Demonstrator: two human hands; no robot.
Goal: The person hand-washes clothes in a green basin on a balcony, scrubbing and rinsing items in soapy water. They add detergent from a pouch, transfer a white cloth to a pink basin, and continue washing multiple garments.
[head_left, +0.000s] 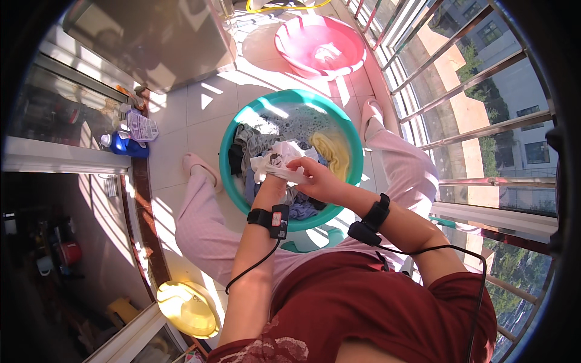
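While both hands wring white cloth (pixel 278 158) over teal basin (pixel 233 130), left hand (pixel 270 184) and right hand (pixel 318 179) fingers clenched on it; risk: suds splash onto tiled floor (pixel 203 100) at 11 o'clock; slippery footing; cloth may slip back into water.

Three basins show: one teal basin (pixel 233 163) at the centre, one pink basin (pixel 290 51) at twelve o'clock, one yellow basin (pixel 187 308) at seven o'clock. One blue bottle (pixel 124 145) lies at nine o'clock. Two hands, the left hand (pixel 272 181) and right hand (pixel 318 178), share one white cloth (pixel 281 157). Two black wristbands, one (pixel 269 219) per arm, the other (pixel 370 221) at four o'clock. Two pink slippers, one (pixel 196 162) and another (pixel 370 112).
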